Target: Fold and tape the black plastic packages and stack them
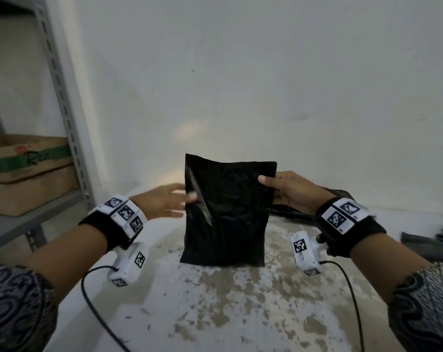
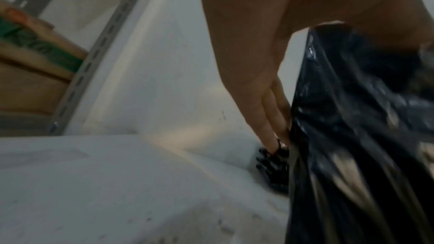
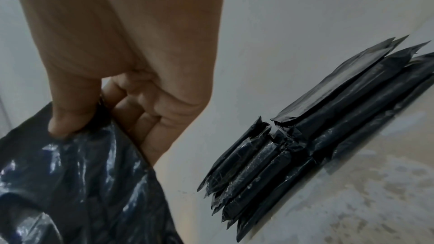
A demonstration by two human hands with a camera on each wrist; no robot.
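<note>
Package in hand: a flat black plastic package (image 1: 226, 212), glossy and crinkled, held upright in front of me with its bottom edge on or just above the mottled white surface (image 1: 240, 308); I cannot tell which.
Right grip: my right hand (image 1: 291, 190) pinches the package's upper right edge, thumb on the near face, fingers (image 3: 150, 118) curled behind it.
Left grip: my left hand (image 1: 164, 203) is released, fingers straight, at the package's left edge. The wrist view shows the fingertips (image 2: 277, 136) against the film. The hand is blurred in the head view.
Finished stock: a stack of folded, taped black packages (image 3: 305, 136) lies flat on the surface to my right, well apart from the one in hand.
Other items: a brown cardboard box with green lettering (image 1: 27, 174) sits on a grey metal shelf (image 1: 60, 80) to my left. More crumpled black plastic (image 1: 296, 212) lies behind my right hand.
Step in hand: judged to be the start of folding; no tape is visible on this package.
Handling: probably light. The film looks thin, soft and slippery, and it sags where unsupported.
Where to hold: pinch both side edges near the top, then lay it flat and crease it with straight fingers.
Risk: a one-sided pinch lets the film twist or slide out.
</note>
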